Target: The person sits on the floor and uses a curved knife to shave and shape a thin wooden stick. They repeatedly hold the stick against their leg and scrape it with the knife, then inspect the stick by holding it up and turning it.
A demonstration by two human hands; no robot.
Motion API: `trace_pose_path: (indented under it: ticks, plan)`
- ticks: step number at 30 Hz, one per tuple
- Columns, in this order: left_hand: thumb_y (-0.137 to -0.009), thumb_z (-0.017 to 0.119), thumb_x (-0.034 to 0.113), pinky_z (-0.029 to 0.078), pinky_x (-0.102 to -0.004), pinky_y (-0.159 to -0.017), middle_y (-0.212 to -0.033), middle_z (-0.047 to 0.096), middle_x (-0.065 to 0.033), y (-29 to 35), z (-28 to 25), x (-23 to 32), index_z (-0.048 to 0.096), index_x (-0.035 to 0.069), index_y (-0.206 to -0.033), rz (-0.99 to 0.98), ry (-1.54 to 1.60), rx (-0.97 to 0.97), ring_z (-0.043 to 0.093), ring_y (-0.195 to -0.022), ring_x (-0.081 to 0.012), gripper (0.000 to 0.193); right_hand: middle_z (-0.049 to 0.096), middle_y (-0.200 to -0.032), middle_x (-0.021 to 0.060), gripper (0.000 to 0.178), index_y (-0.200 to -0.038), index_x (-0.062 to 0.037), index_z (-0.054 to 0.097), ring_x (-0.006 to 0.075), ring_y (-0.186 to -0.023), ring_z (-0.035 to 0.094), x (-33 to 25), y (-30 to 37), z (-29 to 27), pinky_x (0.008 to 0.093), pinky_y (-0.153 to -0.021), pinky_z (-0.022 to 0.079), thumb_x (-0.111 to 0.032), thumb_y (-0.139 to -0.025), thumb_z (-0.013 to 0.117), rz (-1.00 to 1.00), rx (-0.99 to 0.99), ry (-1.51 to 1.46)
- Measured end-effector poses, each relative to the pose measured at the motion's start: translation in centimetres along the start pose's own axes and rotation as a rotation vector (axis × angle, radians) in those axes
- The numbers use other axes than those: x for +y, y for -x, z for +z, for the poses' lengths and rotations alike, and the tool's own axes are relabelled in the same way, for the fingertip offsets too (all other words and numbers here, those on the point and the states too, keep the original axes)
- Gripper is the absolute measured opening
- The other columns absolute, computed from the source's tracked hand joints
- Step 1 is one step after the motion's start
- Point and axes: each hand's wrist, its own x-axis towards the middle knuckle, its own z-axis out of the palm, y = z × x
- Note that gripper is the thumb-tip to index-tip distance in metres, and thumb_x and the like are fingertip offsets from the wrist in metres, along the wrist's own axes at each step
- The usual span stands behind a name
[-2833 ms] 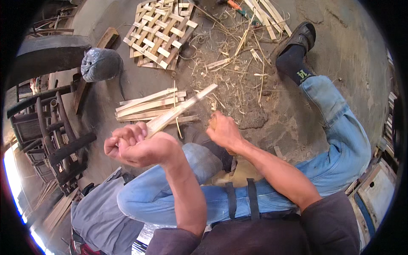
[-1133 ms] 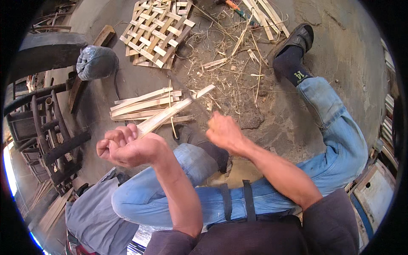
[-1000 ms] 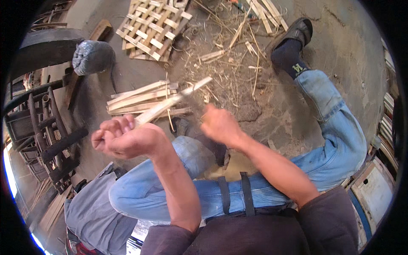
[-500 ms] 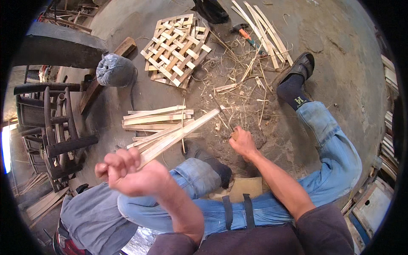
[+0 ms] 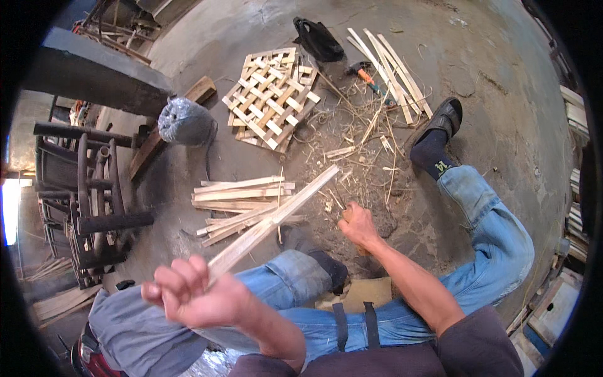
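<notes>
My left hand [image 5: 198, 292] is closed around one end of a long pale wooden strip [image 5: 270, 225]. The strip slants up and to the right over the floor, its far end free. My right hand [image 5: 359, 226] grips the wooden handle of a knife. Only a short, thin part of the blade [image 5: 337, 200] shows, just below the strip's far end and apart from it. Beneath the strip lies a pile of similar strips [image 5: 235, 193] on the floor. Beyond them a woven lattice panel [image 5: 270, 94] of pale strips lies flat.
Curled shavings [image 5: 370, 138] litter the floor ahead. An orange-handled hammer [image 5: 363, 74] and long strips [image 5: 396, 72] lie at the far right of them. A plastic-wrapped bundle [image 5: 185, 122], a wooden beam [image 5: 147, 151] and dark chairs [image 5: 91, 188] stand left. A black bag [image 5: 317, 39] lies at the back.
The knife blade, earlier crossing the strip's far end, is now apart from it and points differently. My left hand sits lower in view with the strip. The whole view has shifted slightly.
</notes>
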Motion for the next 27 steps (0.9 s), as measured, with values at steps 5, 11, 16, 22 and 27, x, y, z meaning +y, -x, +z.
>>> trace_pose_path:
  ticks: [5,11,16,22,27]
  plan:
    - [-0.088,0.042,0.008,0.021,-0.0211,-0.043,-0.062,0.029,0.0012,0.4,1.5,-2.0,0.043,0.01,-0.104,0.058,-0.011,-0.005,0.024,-0.047,-0.006,0.016,0.067,-0.083,0.0268,0.036,-0.094,0.0053,0.061,0.0438,-0.083,0.067,0.7,-1.4,0.6,0.0497,-0.074,0.053,-0.024,-0.073,0.065,0.307,-0.011,-0.086]
    - [-0.084,0.043,0.005,0.028,-0.0203,-0.042,-0.068,0.04,-0.0032,3.1,-0.9,-8.8,0.046,0.01,-0.111,-0.119,-0.062,-0.016,0.032,-0.048,-0.0077,0.028,0.066,-0.074,0.0253,0.033,-0.088,0.0069,0.06,0.0404,-0.077,0.067,0.3,0.6,-0.5,0.0464,-0.071,0.053,-0.022,-0.073,0.064,0.396,0.109,-0.311]
    - [-0.083,0.04,0.005,0.025,-0.0203,-0.041,-0.067,0.039,-0.0011,3.3,-1.6,-11.4,0.047,0.01,-0.104,-0.167,-0.187,0.045,0.031,-0.049,-0.0069,0.022,0.065,-0.08,0.0297,0.035,-0.1,0.0058,0.055,0.0451,-0.083,0.066,-3.7,2.2,1.5,0.051,-0.075,0.053,-0.018,-0.074,0.061,0.017,-0.117,0.027]
    - [-0.084,0.04,0.01,0.022,-0.0208,-0.039,-0.067,0.035,0.0003,2.4,-3.2,-11.0,0.042,0.009,-0.098,-0.137,-0.257,0.183,0.027,-0.048,-0.0057,0.015,0.064,-0.08,0.0317,0.04,-0.108,0.0019,0.054,0.0483,-0.081,0.065,-6.5,4.9,1.1,0.0528,-0.077,0.053,-0.02,-0.076,0.062,-0.035,-0.268,0.004]
    - [-0.086,0.04,0.012,0.027,-0.0213,-0.042,-0.066,0.036,0.0008,3.5,-4.6,-10.9,0.048,0.011,-0.097,-0.185,-0.247,0.111,0.031,-0.051,-0.0074,0.014,0.065,-0.083,0.0319,0.043,-0.108,0.0052,0.055,0.0493,-0.083,0.065,-5.4,4.9,0.6,0.0527,-0.078,0.053,-0.02,-0.073,0.063,-0.064,-0.275,0.026]
